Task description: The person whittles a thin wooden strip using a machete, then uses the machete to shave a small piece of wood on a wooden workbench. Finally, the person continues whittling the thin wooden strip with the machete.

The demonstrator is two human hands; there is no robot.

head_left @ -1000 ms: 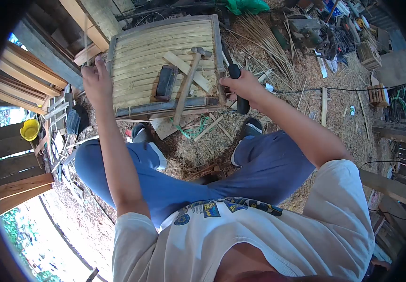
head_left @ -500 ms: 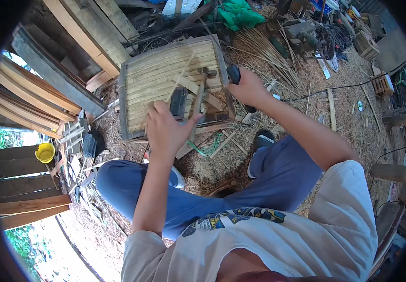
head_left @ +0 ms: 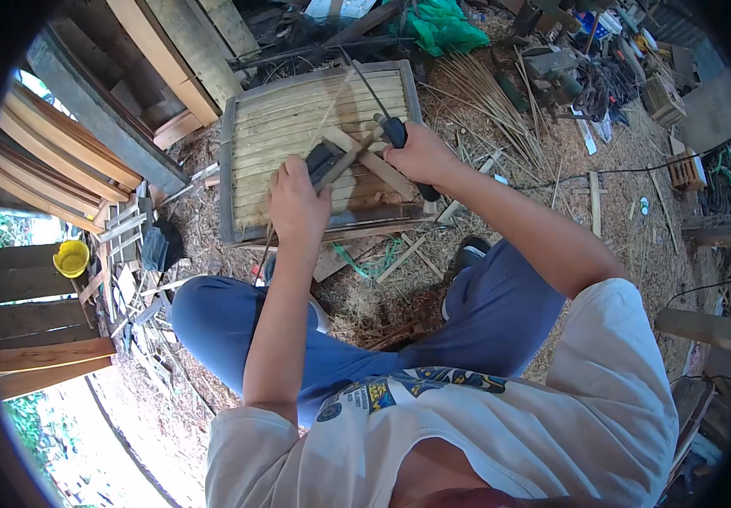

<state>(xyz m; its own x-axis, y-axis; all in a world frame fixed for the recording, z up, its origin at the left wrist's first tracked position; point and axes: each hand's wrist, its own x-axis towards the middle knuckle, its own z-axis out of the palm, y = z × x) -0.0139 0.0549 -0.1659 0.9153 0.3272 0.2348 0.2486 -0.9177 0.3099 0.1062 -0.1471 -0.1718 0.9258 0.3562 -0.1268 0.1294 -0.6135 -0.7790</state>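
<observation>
My right hand (head_left: 423, 157) is wrapped around the black handle (head_left: 394, 132) of a long, thin-bladed tool. Its dark blade (head_left: 365, 85), seen nearly edge-on, points away and to the left over a slatted wooden board (head_left: 272, 110). A thin pale wooden strip (head_left: 329, 113) passes through my closed left hand (head_left: 296, 203), its lower end hanging past the board's near edge. Beside the left fingers lies a black block-like object (head_left: 320, 157). A hammer (head_left: 350, 159) rests against it, its head partly hidden near the right hand. A flat piece of wood (head_left: 391, 176) lies beneath the hammer.
Wood shavings cover the ground. A bundle of thin sticks (head_left: 488, 102) lies right of the board, near a green plastic sheet (head_left: 446, 27). Long planks (head_left: 166, 59) lean at the left, and a yellow bucket (head_left: 71, 259) hangs there. A black cable (head_left: 636, 157) crosses the right side.
My right hand has moved up and left, bringing the blade above the board. The left hand has shifted slightly, and the hammer and black object now lie more slanted.
</observation>
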